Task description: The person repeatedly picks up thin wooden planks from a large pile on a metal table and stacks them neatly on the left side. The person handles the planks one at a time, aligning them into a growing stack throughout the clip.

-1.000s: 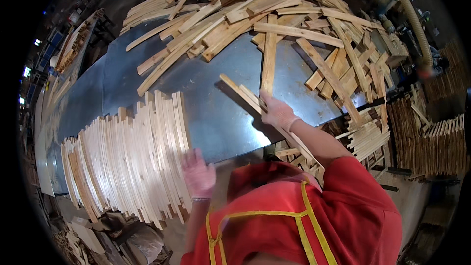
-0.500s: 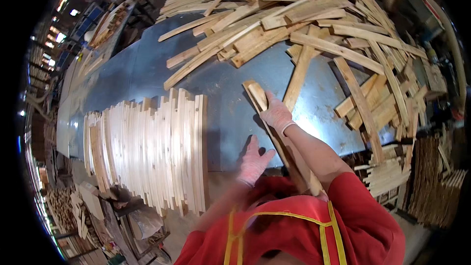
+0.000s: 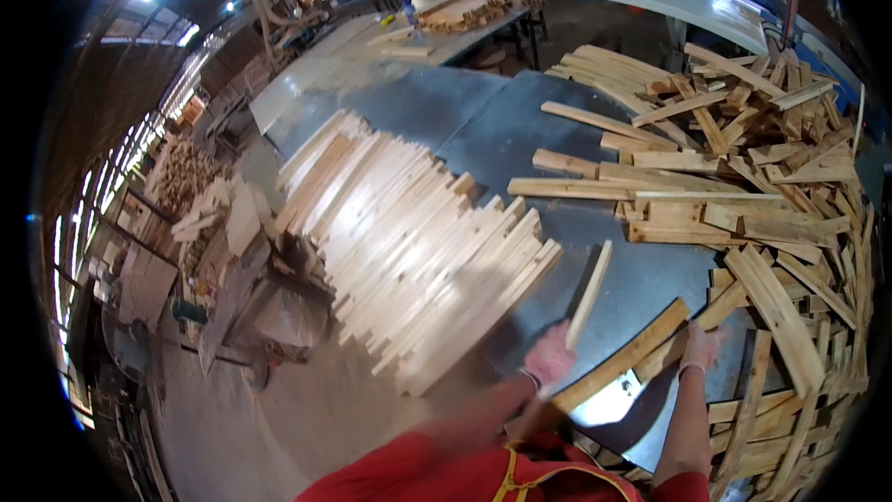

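My left hand (image 3: 551,355), in a pale pinkish glove, is closed round a narrow wooden strip (image 3: 591,290). The strip stands up past my fingers, over the table to the right of a row of strips (image 3: 437,260) laid side by side. My right hand (image 3: 701,350), gloved alike, grips a wooden board (image 3: 665,359) at the near edge of the loose pile; its fingertips are partly hidden. Between my hands another board (image 3: 624,358) slants toward my body.
A jumbled heap of wooden pieces (image 3: 790,167) covers the right side of the dark metal table (image 3: 502,121). Farther off stands another table with stacked wood (image 3: 465,14). A pale-topped machine (image 3: 688,5) is at the back right. More wood piles (image 3: 190,177) lie at the left.
The view has turned, shifting the table contents. My left hand, open before, now holds a strip. My right hand has gone from the pieces it held to a board by the heap.
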`<state>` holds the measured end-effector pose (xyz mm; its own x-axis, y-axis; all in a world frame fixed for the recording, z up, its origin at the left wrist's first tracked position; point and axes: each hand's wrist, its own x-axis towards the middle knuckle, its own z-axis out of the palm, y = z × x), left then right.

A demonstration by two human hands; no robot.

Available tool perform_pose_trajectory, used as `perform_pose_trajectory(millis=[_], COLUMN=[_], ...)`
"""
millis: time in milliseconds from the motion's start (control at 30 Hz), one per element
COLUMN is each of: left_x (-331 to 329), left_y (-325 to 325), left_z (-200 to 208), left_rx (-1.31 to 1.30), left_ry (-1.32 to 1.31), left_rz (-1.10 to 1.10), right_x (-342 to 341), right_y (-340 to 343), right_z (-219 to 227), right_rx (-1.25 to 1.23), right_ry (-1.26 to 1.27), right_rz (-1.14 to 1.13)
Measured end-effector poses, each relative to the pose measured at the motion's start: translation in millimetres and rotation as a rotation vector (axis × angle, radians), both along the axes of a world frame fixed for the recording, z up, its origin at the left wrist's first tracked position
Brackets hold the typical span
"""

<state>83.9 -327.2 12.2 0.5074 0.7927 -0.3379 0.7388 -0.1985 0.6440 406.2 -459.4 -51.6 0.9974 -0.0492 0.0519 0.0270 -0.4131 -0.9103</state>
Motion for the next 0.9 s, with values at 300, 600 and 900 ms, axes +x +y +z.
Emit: perform_pose_trajectory(millis=[300, 600, 900], left_x=[-122, -179, -192], left_y=[89, 63, 53], left_z=[10, 10, 28], left_rx=[0.697, 0.627, 0.615], left_ry=[0.339, 0.066, 0.142], left_rz=[-0.148, -0.182, -0.432], right_x=[-71, -325, -290], right_y=[11, 68, 74], right_z=[58, 80, 79], right_rx=[0.962, -0.017, -0.283], right_ry=[1.037, 0.764, 0.158], right_rz=[0.396, 0.924, 1.026])
